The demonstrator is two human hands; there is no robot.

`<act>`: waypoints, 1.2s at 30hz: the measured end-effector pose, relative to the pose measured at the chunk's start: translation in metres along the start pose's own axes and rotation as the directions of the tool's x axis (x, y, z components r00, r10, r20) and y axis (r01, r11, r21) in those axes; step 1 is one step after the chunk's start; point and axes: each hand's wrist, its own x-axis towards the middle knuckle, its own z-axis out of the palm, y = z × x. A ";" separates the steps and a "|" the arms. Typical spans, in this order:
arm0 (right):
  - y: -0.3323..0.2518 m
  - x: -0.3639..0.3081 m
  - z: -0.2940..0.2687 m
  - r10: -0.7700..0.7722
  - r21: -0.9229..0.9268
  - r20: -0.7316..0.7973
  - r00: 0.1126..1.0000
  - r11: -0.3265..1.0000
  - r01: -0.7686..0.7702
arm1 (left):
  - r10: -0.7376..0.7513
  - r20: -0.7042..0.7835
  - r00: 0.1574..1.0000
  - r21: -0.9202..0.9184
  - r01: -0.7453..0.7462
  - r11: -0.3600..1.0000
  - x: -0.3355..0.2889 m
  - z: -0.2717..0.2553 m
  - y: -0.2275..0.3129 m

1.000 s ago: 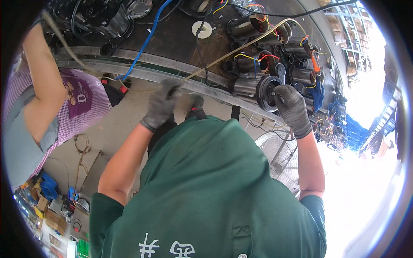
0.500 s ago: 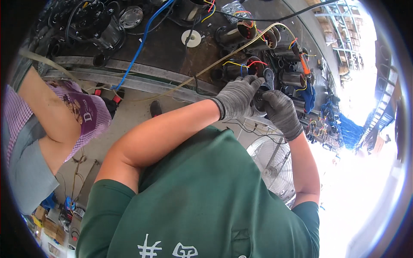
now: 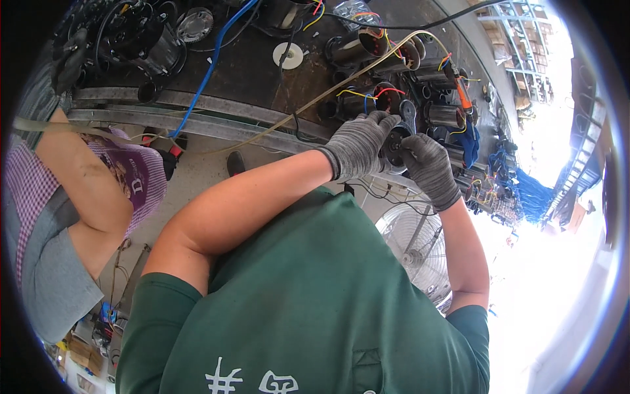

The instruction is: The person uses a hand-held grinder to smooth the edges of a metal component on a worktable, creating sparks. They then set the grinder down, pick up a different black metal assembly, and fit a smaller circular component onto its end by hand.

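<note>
My left hand (image 3: 359, 144), in a grey knit glove, is closed round a dark cylindrical motor housing (image 3: 394, 148) at the bench's near edge. On the other side my right hand (image 3: 430, 169), gloved alike, has its fingertips bent together against the housing's black round end. What those fingertips pinch, if anything, is too small to make out. A dark rounded flap-like part (image 3: 408, 113) stands up just beyond the housing. Behind my left fingers is an open metal cylinder (image 3: 388, 98) with yellow, blue and red wires.
More wired cylinders (image 3: 364, 46) stand on the dark bench (image 3: 243, 85). An orange-handled tool (image 3: 464, 95) hangs on a pale hose beside them. A fan (image 3: 412, 246) stands below my right arm. At the left, a co-worker's arm (image 3: 88, 171) reaches toward a large black motor (image 3: 141, 39).
My hands stay nearly in place around the housing, with only a slight shift of the fingers. The co-worker's arm and body have moved a little to the right and down.
</note>
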 end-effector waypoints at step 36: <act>0.001 0.009 -0.006 0.079 -0.194 0.147 0.986 0.980 -0.050 | -0.039 0.064 0.997 -0.083 0.044 0.996 0.001 -0.007 0.006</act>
